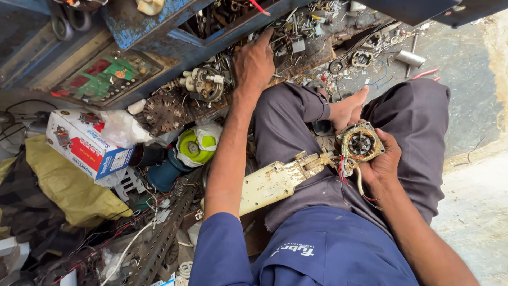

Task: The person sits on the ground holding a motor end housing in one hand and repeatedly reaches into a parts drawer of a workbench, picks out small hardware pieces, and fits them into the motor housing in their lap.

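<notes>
Gripping the motor stator (361, 144) in my right hand (382, 161), I spread my left hand's (254, 63) open fingers (263, 39) over the parts tray (307, 37) beyond it.

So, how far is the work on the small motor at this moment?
Already done: the motor is bare, its copper winding and red wires exposed, beside a cream-coloured housing on the lap. In hand: the right hand holds the motor, while the left hand reaches among loose parts on the tray. Left: nothing looks refitted yet.
</notes>
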